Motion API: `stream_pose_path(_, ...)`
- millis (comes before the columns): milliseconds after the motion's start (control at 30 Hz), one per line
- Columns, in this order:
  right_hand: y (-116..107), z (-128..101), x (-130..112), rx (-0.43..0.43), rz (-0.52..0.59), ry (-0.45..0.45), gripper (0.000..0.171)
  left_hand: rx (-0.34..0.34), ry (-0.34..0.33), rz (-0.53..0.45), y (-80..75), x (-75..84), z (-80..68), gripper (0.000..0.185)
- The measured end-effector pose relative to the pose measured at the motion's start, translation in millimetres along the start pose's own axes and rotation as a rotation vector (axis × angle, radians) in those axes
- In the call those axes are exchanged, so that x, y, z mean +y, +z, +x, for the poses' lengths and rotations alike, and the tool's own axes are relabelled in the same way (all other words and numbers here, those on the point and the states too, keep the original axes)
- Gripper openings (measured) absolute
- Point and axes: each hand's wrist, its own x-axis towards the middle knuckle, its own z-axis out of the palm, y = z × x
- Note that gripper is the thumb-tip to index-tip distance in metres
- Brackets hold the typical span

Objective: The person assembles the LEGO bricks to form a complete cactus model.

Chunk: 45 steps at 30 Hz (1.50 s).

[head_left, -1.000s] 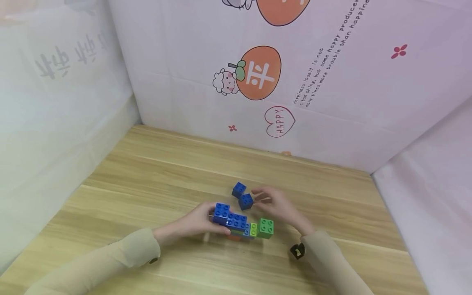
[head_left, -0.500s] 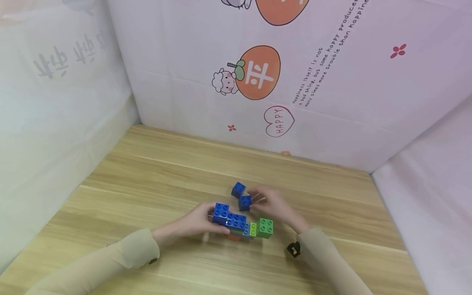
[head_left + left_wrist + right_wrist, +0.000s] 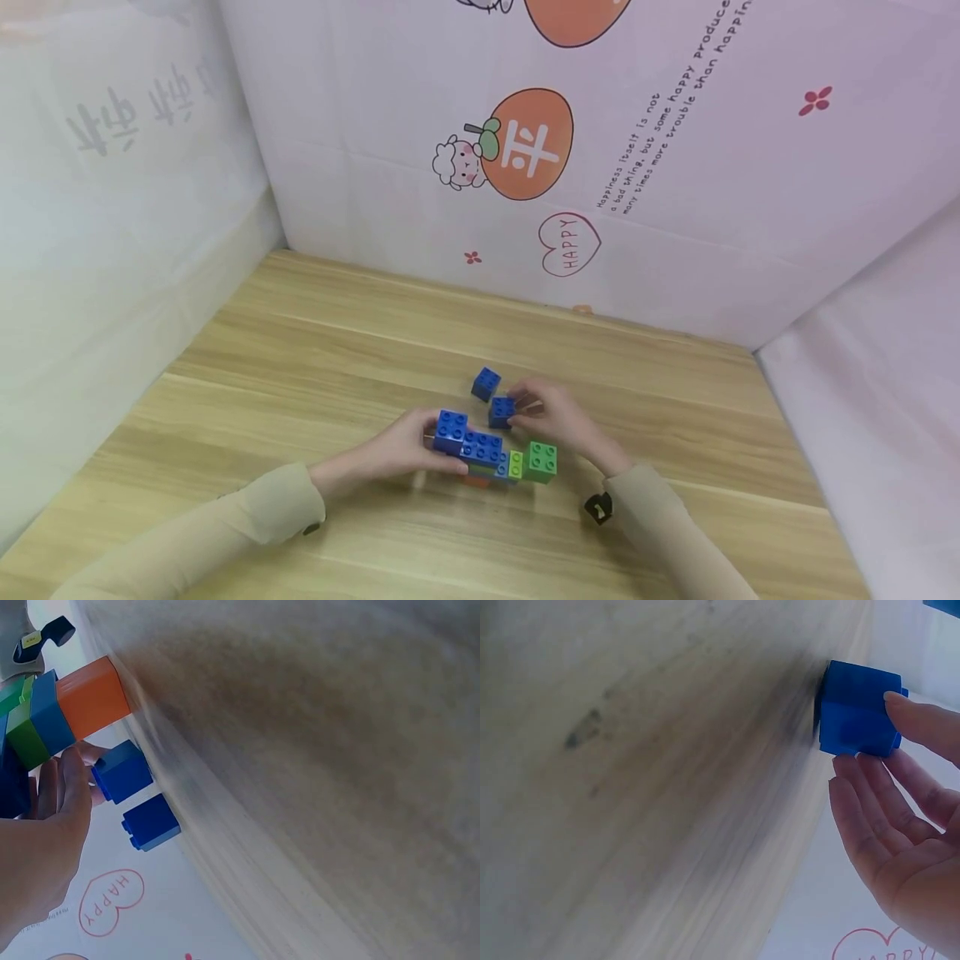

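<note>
My left hand (image 3: pixel 408 446) grips a built piece of toy building bricks from its left end. Blue bricks (image 3: pixel 480 448) top this piece, a lime and a green brick (image 3: pixel 541 462) form its right end, and an orange brick (image 3: pixel 94 697) shows on its underside in the left wrist view. Just behind it, my right hand (image 3: pixel 555 412) pinches a small blue brick (image 3: pixel 501 412) between thumb and fingers. In the right wrist view, the thumb lies at the studded end of that blue brick (image 3: pixel 859 709), close over the tabletop, with fingertips against its side.
A second small blue brick (image 3: pixel 486 383) stands on the wooden table (image 3: pixel 360 333), just behind the pinched one. White printed sheets (image 3: pixel 675 250) wall off the back and both sides. A dark band (image 3: pixel 598 507) shows at the right wrist.
My right hand has come slightly left and its thumb and fingers have met the nearer blue brick, which has turned a little. The left hand and its built piece have stayed in place.
</note>
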Motion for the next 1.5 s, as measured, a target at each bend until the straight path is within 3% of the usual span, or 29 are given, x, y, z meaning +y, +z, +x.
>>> stream_pose_path(533, -15.8, -15.5, -14.8, 0.101, -0.031, 0.007, 0.029, -0.008, -0.024, 0.007, -2.0, 5.4, -0.7, 0.051)
stream_pose_path(1133, -30.4, -33.0, -45.9, 0.203, -0.105, -0.185, 0.028, -0.01, -0.012, -0.035, 0.2, 3.5, -0.9, 0.049)
stream_pose_path(1500, -33.4, -41.0, -67.7, 0.211, -0.146, -0.234, 0.029, -0.012, -0.013, -0.023, -0.1, 2.7, -1.7, 0.052)
